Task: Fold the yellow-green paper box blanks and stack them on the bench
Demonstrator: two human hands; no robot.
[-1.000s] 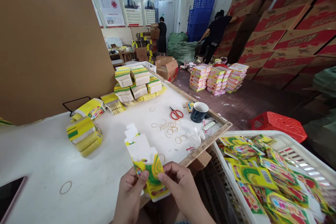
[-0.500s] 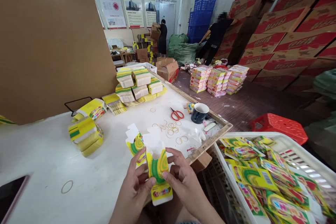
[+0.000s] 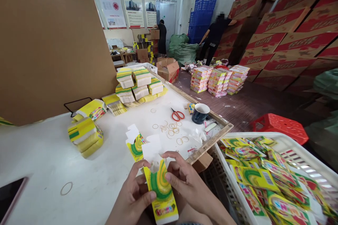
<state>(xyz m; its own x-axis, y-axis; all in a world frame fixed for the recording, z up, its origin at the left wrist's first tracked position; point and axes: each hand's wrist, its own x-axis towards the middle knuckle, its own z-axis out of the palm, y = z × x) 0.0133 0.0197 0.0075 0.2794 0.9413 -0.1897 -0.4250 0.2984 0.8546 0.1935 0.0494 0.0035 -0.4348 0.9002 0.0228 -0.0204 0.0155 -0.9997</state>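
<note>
Both hands hold a small yellow and green printed carton [image 3: 161,188] over the near edge of the white table [image 3: 47,161]. My left hand [image 3: 132,197] grips its left side with the thumb across the front. My right hand [image 3: 186,182] pinches its right side near the open white top flaps. A second carton of the same kind [image 3: 135,143] lies on the table just behind, flaps open. To the right, a white plastic crate [image 3: 290,144] is full of flat printed cartons [image 3: 264,186].
Loose rubber bands [image 3: 171,130], red scissors [image 3: 177,114] and a dark mug [image 3: 200,112] lie mid-table. Banded bundles of flat cartons [image 3: 84,135] and stacks [image 3: 138,84] sit further back. A red stool [image 3: 280,126] and two people stand beyond.
The held carton has come down and nearer to me, turning upright. The second carton, partly behind it before, now lies apart on the table.
</note>
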